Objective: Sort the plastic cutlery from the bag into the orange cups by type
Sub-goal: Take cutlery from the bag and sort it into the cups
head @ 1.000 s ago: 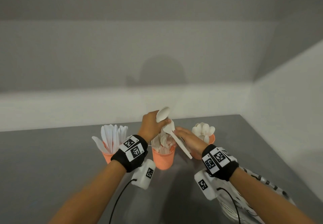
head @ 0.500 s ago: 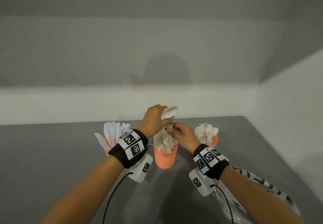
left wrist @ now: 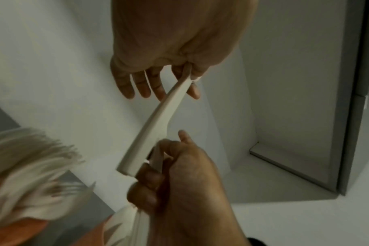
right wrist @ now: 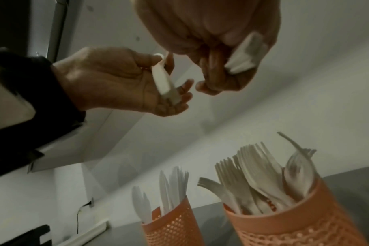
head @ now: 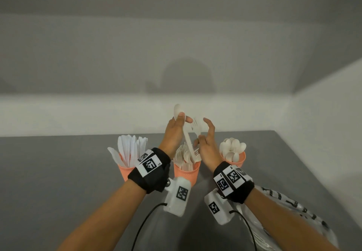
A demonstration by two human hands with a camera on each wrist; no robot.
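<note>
Above the middle orange cup (head: 187, 173), the left hand (head: 174, 133) pinches a spoon (head: 183, 125) between thumb and forefinger, other fingers straight. Right of it, the right hand (head: 207, 145) grips a fork (head: 196, 126), tines up.

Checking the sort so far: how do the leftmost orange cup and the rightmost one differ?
The leftmost cup holds knives; the rightmost cup holds spoons. The knives stand tall and fanned, blades up; the spoons sit in a lower cluster, bowls up. Both cups are orange and upright.
</note>
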